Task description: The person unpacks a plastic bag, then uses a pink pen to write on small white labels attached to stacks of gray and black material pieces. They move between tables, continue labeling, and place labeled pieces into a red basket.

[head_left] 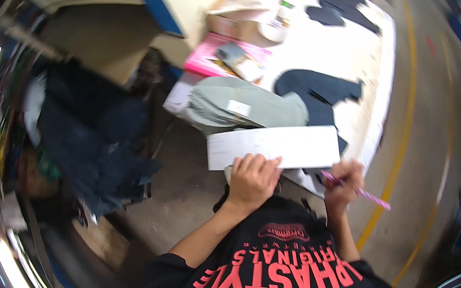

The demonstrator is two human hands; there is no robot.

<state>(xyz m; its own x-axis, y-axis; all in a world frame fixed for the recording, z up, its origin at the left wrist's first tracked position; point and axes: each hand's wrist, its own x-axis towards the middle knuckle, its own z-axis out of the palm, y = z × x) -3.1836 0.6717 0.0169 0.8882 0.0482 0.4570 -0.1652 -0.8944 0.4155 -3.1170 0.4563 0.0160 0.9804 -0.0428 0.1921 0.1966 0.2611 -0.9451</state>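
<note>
A long white sheet of paper (298, 148) with faint lines lies across the near end of the table, over part of the cut pieces. My left hand (253, 180) is closed on its lower edge, fingers curled on top. By the sheet's right end, my right hand (342, 183), slightly blurred, grips a pink patterned pen (372, 198) that slants down to the right. Just beyond the paper is a stack of grey-green cut pieces (273, 109) bearing a small white label (238, 107). Dark blue cut pieces (308, 82) lie beside the stack, partly beneath it.
On the white table (372, 62) stand a pink box (209, 50) with a phone-like object on it and an open cardboard box (228, 22). More dark pieces (341, 6) lie at the far right. Dark cloth (90, 125) hangs at left. Yellow lines (411, 95) mark the floor.
</note>
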